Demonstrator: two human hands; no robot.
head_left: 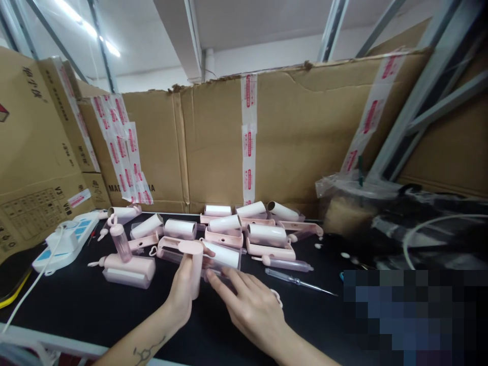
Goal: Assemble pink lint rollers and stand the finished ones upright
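Observation:
Pinched in my left hand (181, 287) is a pale pink lint roller case (196, 272), held upright, its rounded end on top. My right hand (251, 305) lies palm down just to its right, fingers curved over a lint roller part with clear plastic by the fingertips; most of it is hidden. A pink heart-shaped ring (277, 298) shows beyond that hand's far side. Right behind the fingers rests a white sticky-paper roll (221, 255) in a clear cover. To the left lies a closed pink lint roller (131, 270) with a clear-pink handle (120, 241) standing against it.
More white rolls (267, 234) and pink cases (224, 238) crowd the back of the black table. A screwdriver (299, 281) lies at right, near a clear-pink handle (287, 263). A power strip (66, 246) is at left, a bagged drink cup (346, 208) at right. Cardboard (213, 142) walls the back.

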